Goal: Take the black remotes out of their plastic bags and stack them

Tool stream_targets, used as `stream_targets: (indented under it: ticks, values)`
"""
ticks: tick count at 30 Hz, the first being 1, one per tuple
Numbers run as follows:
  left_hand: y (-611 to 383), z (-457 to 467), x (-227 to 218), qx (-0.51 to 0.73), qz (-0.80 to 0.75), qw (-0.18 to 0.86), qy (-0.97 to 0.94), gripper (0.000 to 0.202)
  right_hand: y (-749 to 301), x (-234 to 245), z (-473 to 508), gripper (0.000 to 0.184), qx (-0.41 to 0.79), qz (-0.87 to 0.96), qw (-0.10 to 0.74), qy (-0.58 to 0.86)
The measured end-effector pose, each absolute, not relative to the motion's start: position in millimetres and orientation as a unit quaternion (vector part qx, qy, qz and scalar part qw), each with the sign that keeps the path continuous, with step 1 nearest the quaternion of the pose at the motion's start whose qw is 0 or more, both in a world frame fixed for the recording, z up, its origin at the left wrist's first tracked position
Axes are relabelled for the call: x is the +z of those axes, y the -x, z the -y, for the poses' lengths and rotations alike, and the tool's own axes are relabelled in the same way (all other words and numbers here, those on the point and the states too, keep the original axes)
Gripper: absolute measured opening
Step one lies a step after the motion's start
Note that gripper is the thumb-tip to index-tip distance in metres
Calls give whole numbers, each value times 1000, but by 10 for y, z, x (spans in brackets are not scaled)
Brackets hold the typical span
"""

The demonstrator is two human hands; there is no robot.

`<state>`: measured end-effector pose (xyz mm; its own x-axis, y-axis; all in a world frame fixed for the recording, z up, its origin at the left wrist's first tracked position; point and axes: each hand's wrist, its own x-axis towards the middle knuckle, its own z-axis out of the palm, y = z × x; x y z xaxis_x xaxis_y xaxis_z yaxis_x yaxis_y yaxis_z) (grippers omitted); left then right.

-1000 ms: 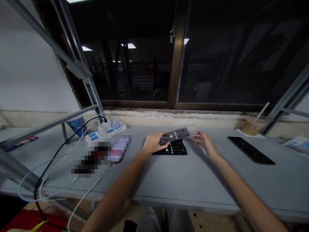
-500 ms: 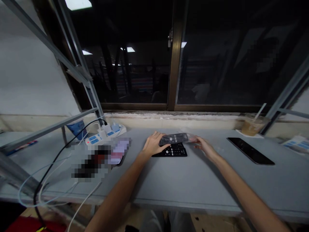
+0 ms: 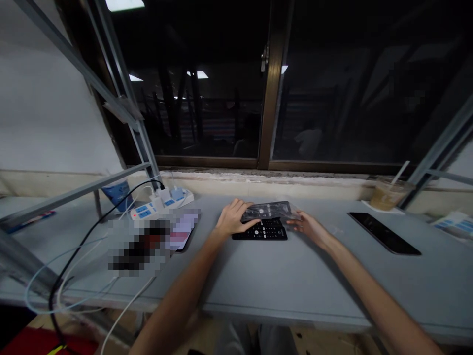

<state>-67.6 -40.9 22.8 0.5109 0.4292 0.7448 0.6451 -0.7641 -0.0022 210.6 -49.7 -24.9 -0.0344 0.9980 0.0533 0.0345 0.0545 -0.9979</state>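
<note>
Bagged remote [image 3: 268,211] spans between left hand [image 3: 232,218] and right hand [image 3: 307,224], each pinching one end, just above black remotes [image 3: 260,231].

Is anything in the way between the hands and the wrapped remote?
No, nothing visible. The left hand holds the wrapped remote at its left end, the right hand touches its right end. Black remotes lie just under it on the table.

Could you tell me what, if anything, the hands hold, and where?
A black remote in clear wrapping: the left hand grips its left end, the right hand the wrapping's right end.
</note>
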Motion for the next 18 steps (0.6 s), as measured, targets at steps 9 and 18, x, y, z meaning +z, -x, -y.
stream_targets:
  ticks: [9, 18]
  values:
    - [663, 462, 173, -376, 343, 61, 859, 34, -2124, -203, 579, 36, 513, 582, 450, 442]
    - [647, 349, 113, -324, 353, 113, 871, 45, -2110, -169, 578, 31, 497, 569, 447, 478]
